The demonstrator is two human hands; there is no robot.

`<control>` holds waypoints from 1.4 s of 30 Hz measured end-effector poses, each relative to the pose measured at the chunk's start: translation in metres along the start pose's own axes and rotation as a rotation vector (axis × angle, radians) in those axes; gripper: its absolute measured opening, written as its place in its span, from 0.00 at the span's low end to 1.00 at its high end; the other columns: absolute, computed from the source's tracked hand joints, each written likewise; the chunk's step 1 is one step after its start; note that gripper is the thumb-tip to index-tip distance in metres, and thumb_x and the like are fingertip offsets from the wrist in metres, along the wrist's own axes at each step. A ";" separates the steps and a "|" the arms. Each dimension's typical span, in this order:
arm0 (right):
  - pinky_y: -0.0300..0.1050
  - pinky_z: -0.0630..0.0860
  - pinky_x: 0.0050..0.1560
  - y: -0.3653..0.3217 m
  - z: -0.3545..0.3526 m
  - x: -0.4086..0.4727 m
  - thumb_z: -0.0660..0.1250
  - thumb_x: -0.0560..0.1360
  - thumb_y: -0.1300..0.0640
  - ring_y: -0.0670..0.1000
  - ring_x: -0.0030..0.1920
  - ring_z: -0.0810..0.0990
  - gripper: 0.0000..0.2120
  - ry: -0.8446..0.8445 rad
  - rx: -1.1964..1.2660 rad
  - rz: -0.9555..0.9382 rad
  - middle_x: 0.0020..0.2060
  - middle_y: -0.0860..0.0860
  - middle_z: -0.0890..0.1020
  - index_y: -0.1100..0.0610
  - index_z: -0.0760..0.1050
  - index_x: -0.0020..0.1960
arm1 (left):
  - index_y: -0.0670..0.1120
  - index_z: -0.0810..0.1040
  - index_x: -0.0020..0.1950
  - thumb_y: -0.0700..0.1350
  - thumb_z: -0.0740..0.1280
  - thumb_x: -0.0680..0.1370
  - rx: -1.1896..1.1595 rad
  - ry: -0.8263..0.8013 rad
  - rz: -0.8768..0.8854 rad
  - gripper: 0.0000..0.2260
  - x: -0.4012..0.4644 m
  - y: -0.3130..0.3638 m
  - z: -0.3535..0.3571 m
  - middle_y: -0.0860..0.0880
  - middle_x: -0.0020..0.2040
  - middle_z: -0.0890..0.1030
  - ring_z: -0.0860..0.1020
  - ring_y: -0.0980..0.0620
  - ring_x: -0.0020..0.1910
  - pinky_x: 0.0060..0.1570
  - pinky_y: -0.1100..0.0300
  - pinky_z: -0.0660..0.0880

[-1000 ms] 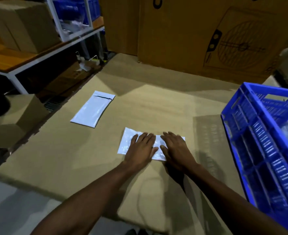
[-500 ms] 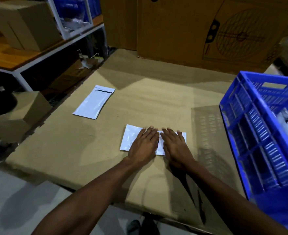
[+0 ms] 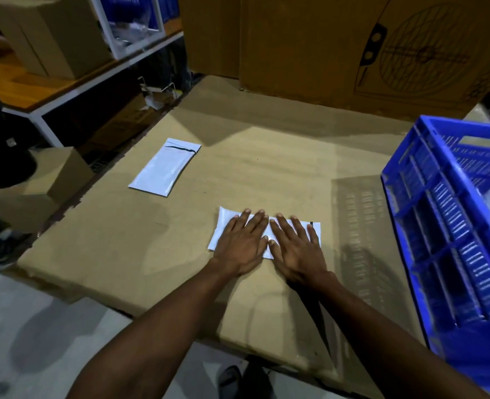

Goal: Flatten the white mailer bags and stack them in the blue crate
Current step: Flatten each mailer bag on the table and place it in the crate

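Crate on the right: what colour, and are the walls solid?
Blue crate, with slotted, grid-like walls rather than solid ones. Only the head view shows it.

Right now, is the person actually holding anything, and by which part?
Nothing is gripped. Left hand and right hand press flat, palms down, on the middle of a white mailer bag.

One white mailer bag (image 3: 222,226) lies flat under palms; another (image 3: 166,167) lies apart.
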State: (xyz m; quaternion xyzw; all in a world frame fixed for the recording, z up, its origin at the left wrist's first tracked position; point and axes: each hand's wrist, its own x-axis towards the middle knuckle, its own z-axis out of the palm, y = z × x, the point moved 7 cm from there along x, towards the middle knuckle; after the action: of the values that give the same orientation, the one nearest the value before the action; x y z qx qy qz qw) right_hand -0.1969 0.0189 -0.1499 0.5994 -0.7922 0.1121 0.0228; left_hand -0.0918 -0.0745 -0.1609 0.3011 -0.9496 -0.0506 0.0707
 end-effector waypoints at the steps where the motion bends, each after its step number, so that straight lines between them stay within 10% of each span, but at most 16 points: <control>1: 0.61 0.55 0.75 0.001 0.000 0.001 0.47 0.81 0.41 0.54 0.78 0.59 0.27 -0.020 -0.002 0.011 0.78 0.46 0.62 0.48 0.62 0.78 | 0.48 0.61 0.81 0.59 0.43 0.82 -0.006 -0.023 -0.010 0.31 0.000 -0.003 0.000 0.51 0.81 0.61 0.58 0.44 0.81 0.76 0.47 0.57; 14: 0.61 0.41 0.77 0.023 0.003 -0.007 0.38 0.79 0.34 0.51 0.80 0.42 0.33 -0.180 -0.019 0.081 0.80 0.47 0.47 0.47 0.47 0.80 | 0.53 0.45 0.84 0.64 0.39 0.80 0.059 -0.145 -0.220 0.33 -0.031 -0.068 -0.012 0.54 0.83 0.42 0.42 0.47 0.82 0.79 0.45 0.43; 19: 0.72 0.43 0.72 -0.015 -0.006 0.018 0.43 0.81 0.38 0.57 0.78 0.57 0.32 -0.115 -0.100 -0.018 0.78 0.52 0.62 0.55 0.62 0.77 | 0.53 0.44 0.84 0.62 0.42 0.82 0.074 -0.165 -0.226 0.31 -0.030 -0.064 -0.012 0.53 0.83 0.41 0.41 0.47 0.82 0.78 0.43 0.42; 23: 0.67 0.42 0.74 -0.043 0.014 0.029 0.34 0.78 0.34 0.53 0.80 0.45 0.35 -0.274 -0.008 -0.107 0.80 0.44 0.47 0.48 0.47 0.81 | 0.52 0.45 0.84 0.63 0.39 0.80 0.095 -0.176 -0.237 0.33 -0.029 -0.066 -0.012 0.53 0.84 0.42 0.42 0.46 0.82 0.79 0.43 0.44; 26: 0.65 0.53 0.74 -0.016 0.009 0.020 0.38 0.81 0.35 0.55 0.79 0.53 0.32 -0.190 -0.008 -0.069 0.80 0.45 0.54 0.46 0.55 0.80 | 0.52 0.46 0.84 0.64 0.35 0.77 0.091 -0.166 -0.227 0.36 -0.029 -0.065 -0.011 0.52 0.84 0.43 0.43 0.46 0.82 0.78 0.43 0.44; 32: 0.58 0.44 0.77 0.036 -0.001 0.000 0.35 0.79 0.33 0.51 0.80 0.43 0.34 -0.187 -0.014 0.057 0.80 0.45 0.46 0.45 0.46 0.80 | 0.52 0.44 0.84 0.63 0.36 0.79 0.072 -0.161 -0.195 0.34 -0.030 -0.066 -0.010 0.53 0.83 0.41 0.41 0.46 0.82 0.78 0.43 0.43; 38: 0.70 0.49 0.72 0.023 -0.013 0.001 0.47 0.83 0.40 0.60 0.78 0.55 0.29 -0.140 -0.078 0.014 0.78 0.54 0.59 0.55 0.62 0.77 | 0.37 0.71 0.75 0.48 0.51 0.80 0.120 0.024 0.000 0.27 -0.024 -0.037 -0.028 0.40 0.74 0.72 0.67 0.41 0.76 0.75 0.42 0.62; 42: 0.67 0.62 0.70 -0.010 -0.003 0.013 0.41 0.84 0.42 0.58 0.74 0.66 0.29 -0.202 0.004 -0.067 0.75 0.50 0.67 0.53 0.66 0.76 | 0.34 0.74 0.70 0.43 0.55 0.79 -0.048 0.008 0.107 0.24 -0.007 -0.002 -0.015 0.37 0.70 0.76 0.74 0.40 0.71 0.69 0.46 0.71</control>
State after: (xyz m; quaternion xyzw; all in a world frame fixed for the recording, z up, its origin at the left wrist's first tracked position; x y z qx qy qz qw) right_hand -0.1909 0.0042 -0.1436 0.6337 -0.7699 0.0518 -0.0546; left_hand -0.0832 -0.0728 -0.1475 0.2482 -0.9626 -0.0683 0.0845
